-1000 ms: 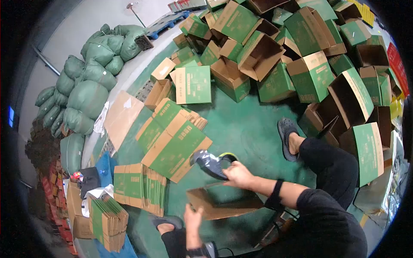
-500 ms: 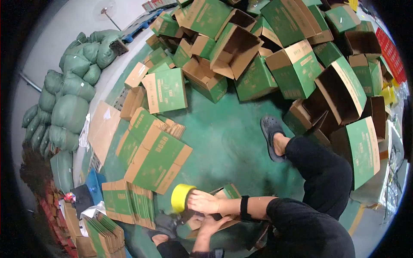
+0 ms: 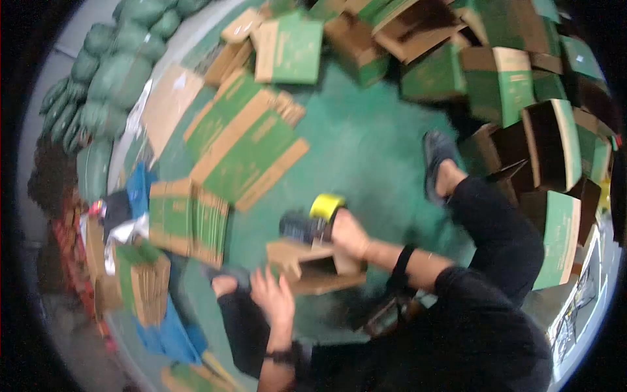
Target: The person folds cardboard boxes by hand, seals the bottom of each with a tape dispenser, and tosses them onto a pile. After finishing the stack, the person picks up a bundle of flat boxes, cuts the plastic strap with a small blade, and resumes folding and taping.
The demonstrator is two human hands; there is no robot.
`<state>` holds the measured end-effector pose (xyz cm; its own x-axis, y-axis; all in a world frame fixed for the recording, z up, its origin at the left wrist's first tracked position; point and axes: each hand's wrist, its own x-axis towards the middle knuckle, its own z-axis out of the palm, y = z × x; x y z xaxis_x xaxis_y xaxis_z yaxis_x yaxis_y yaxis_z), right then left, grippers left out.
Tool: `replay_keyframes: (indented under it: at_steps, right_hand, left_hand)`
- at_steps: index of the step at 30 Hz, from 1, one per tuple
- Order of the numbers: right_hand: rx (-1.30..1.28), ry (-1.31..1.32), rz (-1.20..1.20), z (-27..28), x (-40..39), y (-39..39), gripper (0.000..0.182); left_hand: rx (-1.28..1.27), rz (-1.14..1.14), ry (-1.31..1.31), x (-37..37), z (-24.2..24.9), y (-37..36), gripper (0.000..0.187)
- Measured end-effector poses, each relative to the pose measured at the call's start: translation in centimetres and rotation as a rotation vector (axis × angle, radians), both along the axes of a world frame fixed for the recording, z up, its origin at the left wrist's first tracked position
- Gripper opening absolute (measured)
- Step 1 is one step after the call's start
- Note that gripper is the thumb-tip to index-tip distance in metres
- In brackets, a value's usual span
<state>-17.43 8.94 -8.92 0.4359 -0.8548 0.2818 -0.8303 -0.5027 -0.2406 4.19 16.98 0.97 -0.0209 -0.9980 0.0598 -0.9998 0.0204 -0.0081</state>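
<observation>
My right hand (image 3: 349, 234) is wrapped round a dark tape dispenser (image 3: 304, 227) that carries a yellow tape roll (image 3: 328, 206). Just below it lies a small cardboard box (image 3: 317, 266) between my legs, its brown flaps and dark interior showing. Beside the box's left end, my left hand (image 3: 272, 299) has its fingers spread and holds nothing. Motion blur hides whether the dispenser touches the box.
Flattened green and brown cartons (image 3: 248, 144) lie on the floor at the left, with folded stacks (image 3: 189, 219) below them. Open boxes (image 3: 496, 81) are piled at the upper right. Green sacks (image 3: 121, 78) stand upper left. My shoe (image 3: 439, 163) is right of centre.
My right hand has lifted off the box with the dispenser. My left hand has come off the box to the left and spread its fingers. The whole view has shifted, and the box's opening shows more.
</observation>
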Motion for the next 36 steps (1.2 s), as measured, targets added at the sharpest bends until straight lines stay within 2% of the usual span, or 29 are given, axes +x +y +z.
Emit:
replay_keyframes:
  at_steps: [1, 2, 3, 4, 5, 6, 8, 10, 11, 13, 14, 15, 16, 17, 18, 19, 21, 22, 23, 24, 27, 28, 29, 31, 33, 36]
  right_hand:
    - [0.091, -0.125, 0.033, -0.3, -0.2, -0.7, 0.019]
    - [0.134, -0.225, 0.006, -2.4, -0.1, -1.3, 0.024]
    - [0.163, -0.371, 0.043, 0.3, -0.8, -1.3, 0.027]
    - [0.251, -0.514, 0.135, 2.1, -1.0, -1.5, 0.031]
    - [0.279, -0.542, 0.09, 0.9, -0.9, -1.1, 0.032]
    - [0.312, -0.542, 0.107, 1.7, -0.8, -1.0, 0.033]
    - [0.359, -0.533, 0.13, 4.3, -0.2, -1.3, 0.035]
    - [0.229, -0.433, 0.103, 5.2, 1.3, -0.4, 0.031]
    - [0.4, -0.13, 0.068, 4.2, 2.3, 0.2, 0.027]
    - [0.193, -0.492, 0.157, 3.7, 4.1, 0.5, 0.026]
    - [0.106, -0.336, 0.237, 3.0, 4.1, 0.4, 0.026]
    - [0.127, -0.186, 0.241, 3.1, 4.0, 0.6, 0.031]
    - [0.191, -0.316, 0.199, 3.6, 4.0, 0.5, 0.034]
    - [0.246, -0.444, 0.159, 4.0, 4.0, 0.2, 0.038]
    - [0.305, -0.515, 0.102, 1.5, 4.0, 0.2, 0.046]
    - [0.169, -0.318, 0.166, 0.7, 3.9, 0.0, 0.048]
    - [-0.069, -0.247, 0.228, 5.5, 4.3, -0.5, 0.037]
    - [0.001, -0.256, 0.125, 1.7, 3.7, -0.6, 0.035]
    - [0.026, -0.178, 0.048, 2.6, 3.9, -0.2, 0.038]
    - [0.072, -0.145, 0.187, 4.0, 3.1, -1.5, 0.041]
    - [0.225, -0.031, 0.478, 12.7, 3.8, -4.6, 0.056]
    - [0.253, 0.004, 0.425, 16.4, 5.6, -4.8, 0.058]
    - [0.332, -0.24, 0.435, 18.6, 7.9, -5.3, 0.059]
    - [0.674, -0.304, 0.299, 21.8, 12.3, -5.8, 0.05]
    - [0.481, -0.303, 0.426, 18.2, 15.6, -8.0, 0.041]
    - [0.66, -0.132, 0.383, 14.9, 21.1, -9.1, 0.034]
  left_hand:
    - [-0.003, 0.278, 0.715, 0.0, -1.7, -0.6, 0.045]
    - [-0.028, 0.282, 0.798, 0.0, -3.2, -1.4, 0.051]
    - [0.087, 0.449, 0.83, -1.1, -3.0, -3.9, 0.053]
    - [0.054, 0.363, 0.511, 0.4, -7.3, -5.0, 0.051]
    - [-0.153, 0.298, 0.887, 0.9, -10.7, -5.7, 0.052]
    - [-0.008, 0.349, 0.457, -0.7, -6.8, -6.4, 0.05]
    - [-0.079, 0.34, 0.458, -1.0, -6.5, -6.5, 0.048]
    - [-0.198, 0.305, 0.402, -1.7, -7.7, -5.7, 0.043]
    - [-0.183, 0.324, 0.402, -1.5, -9.1, -6.0, 0.043]
    - [-0.265, 0.275, 0.3, -1.2, -10.8, -5.9, 0.044]
    - [-0.27, 0.3, 0.302, -1.1, -11.0, -5.8, 0.044]
    - [-0.245, 0.267, 0.31, -1.1, -10.7, -4.9, 0.046]
    - [-0.256, 0.22, 0.323, -1.0, -10.2, -5.8, 0.049]
    - [-0.275, 0.136, 0.563, -1.8, -5.6, -5.2, 0.058]
    - [-0.25, 0.026, 0.521, -1.9, -5.8, -4.1, 0.064]
    - [-0.211, -0.081, 0.478, -2.2, -6.5, -3.0, 0.07]
    - [0.112, -0.388, 0.613, -2.9, -5.8, 0.3, 0.077]
    - [0.052, -0.392, 0.591, -2.7, -5.7, 0.8, 0.078]
    - [0.041, -0.376, 0.597, -2.5, -6.1, 1.0, 0.078]
    - [0.008, -0.393, 0.566, -2.5, -6.6, 0.5, 0.078]
    - [-0.079, -0.39, 0.541, -2.6, -7.9, 0.7, 0.077]
    - [-0.089, -0.392, 0.55, -2.7, -8.1, 0.9, 0.077]
    - [-0.105, -0.402, 0.553, -2.5, -8.2, 0.7, 0.076]
    - [-0.13, -0.388, 0.565, -2.4, -7.7, 0.9, 0.074]
    - [-0.137, -0.389, 0.648, -2.3, -8.3, 0.8, 0.074]
    - [-0.082, -0.378, 0.673, -2.1, -7.8, 0.7, 0.069]
